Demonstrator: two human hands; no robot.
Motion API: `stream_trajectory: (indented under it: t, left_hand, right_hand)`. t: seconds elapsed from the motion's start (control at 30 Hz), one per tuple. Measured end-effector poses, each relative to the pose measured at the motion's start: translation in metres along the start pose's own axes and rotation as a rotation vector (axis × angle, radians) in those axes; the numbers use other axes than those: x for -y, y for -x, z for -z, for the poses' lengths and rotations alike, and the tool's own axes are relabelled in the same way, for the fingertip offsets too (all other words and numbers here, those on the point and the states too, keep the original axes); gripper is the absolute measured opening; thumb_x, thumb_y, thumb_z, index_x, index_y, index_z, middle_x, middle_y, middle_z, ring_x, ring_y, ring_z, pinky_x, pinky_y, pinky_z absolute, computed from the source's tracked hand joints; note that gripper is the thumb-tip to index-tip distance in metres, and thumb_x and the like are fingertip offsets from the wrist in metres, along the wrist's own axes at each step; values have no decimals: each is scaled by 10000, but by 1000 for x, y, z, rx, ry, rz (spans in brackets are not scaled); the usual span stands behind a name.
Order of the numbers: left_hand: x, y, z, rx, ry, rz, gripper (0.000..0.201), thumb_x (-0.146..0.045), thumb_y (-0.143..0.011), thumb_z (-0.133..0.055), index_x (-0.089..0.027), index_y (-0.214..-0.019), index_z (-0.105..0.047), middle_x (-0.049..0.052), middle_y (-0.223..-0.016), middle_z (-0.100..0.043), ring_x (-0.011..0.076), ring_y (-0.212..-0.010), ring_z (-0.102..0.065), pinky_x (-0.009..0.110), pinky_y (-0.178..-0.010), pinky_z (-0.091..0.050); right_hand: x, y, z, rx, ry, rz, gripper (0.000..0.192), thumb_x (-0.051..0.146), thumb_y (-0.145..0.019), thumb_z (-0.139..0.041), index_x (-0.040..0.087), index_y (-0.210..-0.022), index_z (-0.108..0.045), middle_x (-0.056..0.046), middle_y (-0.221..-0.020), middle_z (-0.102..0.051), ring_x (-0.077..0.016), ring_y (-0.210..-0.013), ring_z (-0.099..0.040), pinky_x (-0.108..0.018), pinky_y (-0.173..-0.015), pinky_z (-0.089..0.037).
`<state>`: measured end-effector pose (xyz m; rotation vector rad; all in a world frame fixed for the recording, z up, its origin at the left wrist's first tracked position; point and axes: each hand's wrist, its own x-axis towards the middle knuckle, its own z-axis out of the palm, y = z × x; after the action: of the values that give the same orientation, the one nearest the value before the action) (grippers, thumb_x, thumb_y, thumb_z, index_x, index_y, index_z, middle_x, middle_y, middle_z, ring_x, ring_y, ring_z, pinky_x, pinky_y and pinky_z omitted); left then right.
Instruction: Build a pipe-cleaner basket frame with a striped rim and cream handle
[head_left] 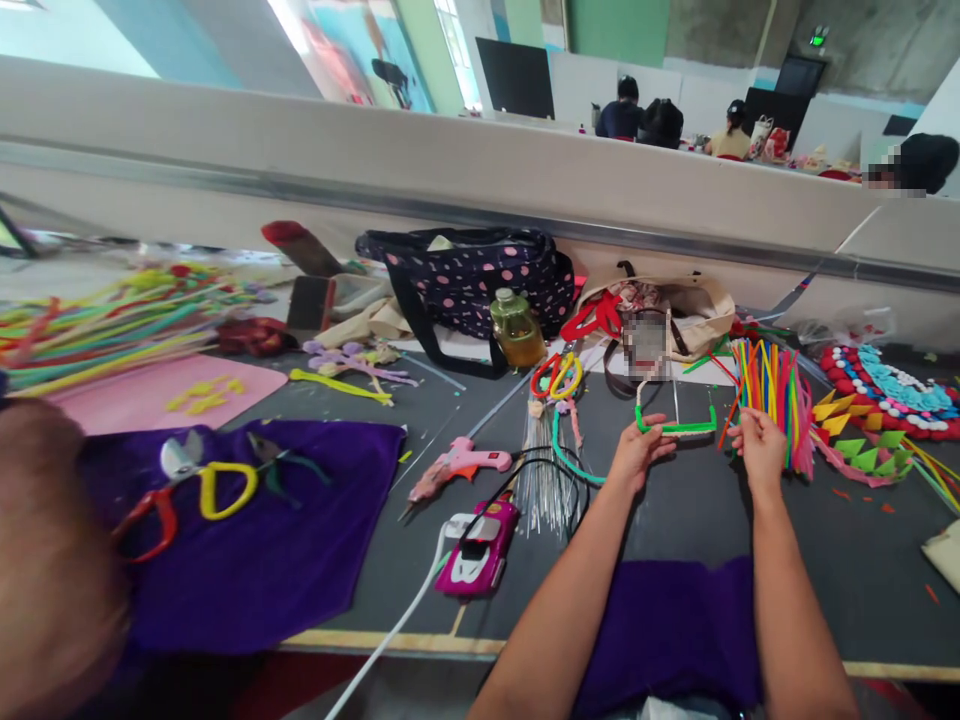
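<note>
Loosely squared green fuzzy strip (pixel 688 429) in the left hand (pixel 643 450)

Above the dark tabletop (pixel 694 510), the person's left hand has its thumb and fingers clamped on one end of the fuzzy strip, which runs nearly straight and turns up at both ends. The right hand (pixel 761 440) is near the strip's far end, its fingertips drawn together; whether they pinch anything thin cannot be made out. Just beside it lies a bundle of soft, bright stems (pixel 772 385).

Bare, smooth surface lies between the forearms, down to a folded purple cloth (pixel 675 620) at the near edge. Left of the left forearm, fine silvery wires (pixel 547 480) and a pink glue gun (pixel 469 458) crowd the space; beyond the strip, a slouching cream bag (pixel 701 310) limits room.
</note>
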<state>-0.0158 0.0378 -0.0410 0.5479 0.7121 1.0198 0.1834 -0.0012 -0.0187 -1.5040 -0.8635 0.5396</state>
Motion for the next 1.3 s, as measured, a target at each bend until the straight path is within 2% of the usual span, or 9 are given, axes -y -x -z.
stream_trajectory:
  t: [0.23, 0.43, 0.57, 0.67, 0.8, 0.9, 1.03, 1.17, 1.3]
  left_hand:
    - [-4, -1, -2, -62, 42, 17, 345, -310, -857, -570, -93, -1120, -523, 163, -922, -692, 199, -736, -697, 324, -692, -575]
    - [-11, -3, 0, -53, 122, 63, 477, -473, -920, -376, -77, -1151, -509, 235, -1014, -658, 244, -801, -693, 391, -756, -557]
    - [-14, -2, -1, -82, 121, 79, 500, -484, -925, -338, -71, -1146, -516, 244, -1022, -654, 253, -802, -690, 387, -743, -551]
    - [-16, -1, -2, -79, 113, 86, 508, -485, -927, -328, -76, -1165, -512, 231, -1016, -660, 247, -798, -690, 385, -743, -548]
    - [-16, -2, -1, -76, 112, 100, 519, -489, -929, -308, -85, -1188, -506, 211, -992, -671, 240, -796, -687, 403, -756, -544]
    - [-16, -3, 1, -71, 115, 96, 525, -495, -927, -310, -82, -1183, -508, 216, -1003, -669, 240, -805, -685, 411, -773, -539]
    - [-16, -3, 2, -73, 110, 103, 517, -496, -927, -307, -85, -1153, -523, 215, -1002, -672, 240, -807, -686, 404, -773, -539]
    - [-17, -2, 1, -72, 106, 105, 507, -491, -931, -302, -86, -1129, -532, 216, -998, -675, 242, -799, -688, 395, -761, -542]
    - [-18, -1, -1, -81, 109, 111, 503, -483, -934, -301, -83, -1127, -538, 207, -971, -685, 240, -789, -690, 389, -751, -547]
  right_hand:
    - [8, -20, 57, -461, -83, 161, 357, 448, -746, -618, 149, -941, -637, -49, -742, -668, -94, -488, -526, -188, -412, -390]
    - [-8, -37, 89, -666, -58, 119, 324, 412, -695, -644, 156, -893, -630, -25, -704, -614, -104, -477, -485, -227, -406, -379]
    - [-19, -41, 94, -628, 49, 170, 312, 407, -684, -633, 146, -855, -648, -36, -726, -628, -151, -586, -558, -301, -560, -483]
    - [-22, -39, 93, -546, 255, 185, 294, 399, -705, -596, 142, -825, -676, -60, -749, -658, -181, -668, -588, -317, -658, -483]
    - [-19, -32, 88, -436, 539, 91, 303, 390, -733, -556, 154, -857, -701, -81, -751, -680, -213, -697, -598, -310, -656, -438]
    - [-18, -29, 84, -434, 726, 12, 329, 402, -751, -547, 165, -928, -692, -104, -820, -692, -244, -763, -602, -320, -656, -410]
    - [-22, -30, 84, -361, 827, -51, 337, 374, -740, -572, 169, -990, -667, -108, -820, -683, -251, -765, -598, -325, -649, -401]
    - [-28, -34, 87, -363, 655, -45, 289, 279, -657, -608, 165, -916, -661, -50, -702, -633, -209, -674, -579, -307, -619, -417]
    - [-23, -34, 83, -393, 58, -96, 328, 303, -593, -648, 171, -892, -612, 57, -558, -511, -106, -434, -450, -236, -436, -367]
